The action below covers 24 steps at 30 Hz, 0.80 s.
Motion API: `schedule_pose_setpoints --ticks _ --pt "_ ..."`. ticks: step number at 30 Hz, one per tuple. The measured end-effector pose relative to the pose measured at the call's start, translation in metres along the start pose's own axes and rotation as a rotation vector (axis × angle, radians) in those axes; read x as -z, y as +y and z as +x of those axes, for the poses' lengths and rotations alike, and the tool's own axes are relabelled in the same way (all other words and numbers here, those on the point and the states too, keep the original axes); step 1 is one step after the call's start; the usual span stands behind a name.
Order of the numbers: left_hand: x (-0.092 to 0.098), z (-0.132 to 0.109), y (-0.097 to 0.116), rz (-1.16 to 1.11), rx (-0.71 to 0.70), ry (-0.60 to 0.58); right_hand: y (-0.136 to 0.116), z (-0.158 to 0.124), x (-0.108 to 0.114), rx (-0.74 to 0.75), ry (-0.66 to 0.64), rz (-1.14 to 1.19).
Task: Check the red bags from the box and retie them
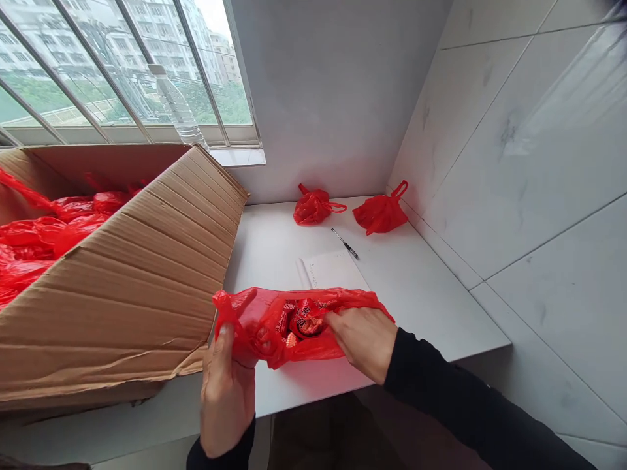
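A thin red plastic bag [298, 354] is spread wide in front of me, above the near part of the white table. My left hand [226, 385] grips its left handle between thumb and fingers. Through the mouth of the bag I see several small red wrapped packets [306, 320], which look like sweets. My right hand [363, 339] reaches into the bag from the right. Its fingers are bent down at the packets, their tips hidden, so I cannot make out whether it holds one.
A large cardboard box [147, 281] full of red bags stands at left. Two tied red bags [312, 207] [381, 213] sit at the back of the table [431, 294]. A pen [345, 243] and an open notebook [333, 269] lie behind my bag. A plastic bottle [177, 108] stands by the barred window.
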<state>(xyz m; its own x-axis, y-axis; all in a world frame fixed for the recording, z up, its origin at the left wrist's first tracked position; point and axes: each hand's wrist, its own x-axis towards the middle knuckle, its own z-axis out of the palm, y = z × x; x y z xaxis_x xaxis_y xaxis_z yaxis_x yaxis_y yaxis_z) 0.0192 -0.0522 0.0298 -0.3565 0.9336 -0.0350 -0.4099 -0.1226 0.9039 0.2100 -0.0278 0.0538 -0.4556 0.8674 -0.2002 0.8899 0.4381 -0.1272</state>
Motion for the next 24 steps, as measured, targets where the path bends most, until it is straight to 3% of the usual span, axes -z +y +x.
schedule_pose_setpoints --ticks 5,10,15,17,20,24 --pt "0.003 -0.007 -0.008 0.048 0.018 -0.066 0.003 0.007 -0.010 0.005 -0.177 -0.005" --pt "0.008 -0.009 -0.006 0.049 0.054 -0.062 0.005 0.010 -0.016 -0.005 -0.089 0.042" --pt "0.011 -0.012 -0.004 0.070 0.049 -0.022 -0.003 0.007 -0.011 0.012 -0.202 -0.018" --pt "0.010 -0.014 -0.004 0.066 0.053 -0.021 -0.012 0.006 -0.011 0.011 -0.145 -0.040" --pt "0.009 -0.015 -0.005 0.055 0.067 0.006 -0.026 0.010 -0.019 0.113 0.004 -0.001" --pt "0.009 -0.014 -0.003 0.057 0.104 0.070 -0.036 0.019 -0.030 0.219 -0.082 0.044"
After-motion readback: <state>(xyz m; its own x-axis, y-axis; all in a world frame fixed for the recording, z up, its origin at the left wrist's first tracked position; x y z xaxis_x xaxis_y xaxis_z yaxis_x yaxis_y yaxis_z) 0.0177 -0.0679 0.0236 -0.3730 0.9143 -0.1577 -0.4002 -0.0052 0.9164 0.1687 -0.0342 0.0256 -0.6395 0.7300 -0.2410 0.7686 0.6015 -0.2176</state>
